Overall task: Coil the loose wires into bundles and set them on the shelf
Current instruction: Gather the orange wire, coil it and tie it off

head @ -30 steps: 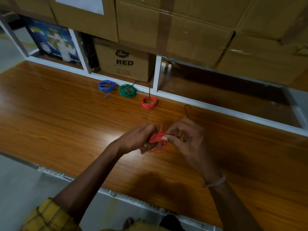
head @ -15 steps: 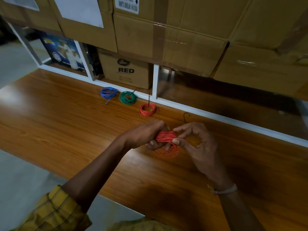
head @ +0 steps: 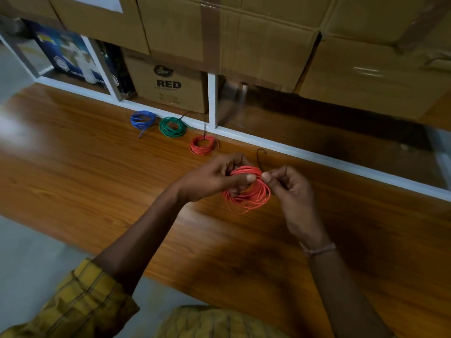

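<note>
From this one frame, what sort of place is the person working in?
Probably a stockroom or shop storeroom: taped cardboard boxes stacked above, a white shelf frame holding a carton marked RED, and coiled wire bundles on the wooden shelf.

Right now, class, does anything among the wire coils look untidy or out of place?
Yes. The red coil held in the left hand and right hand is loose, its lower loops splaying apart. The blue coil trails a stray end toward the front. The green coil and the small red coil look tidy.
</note>
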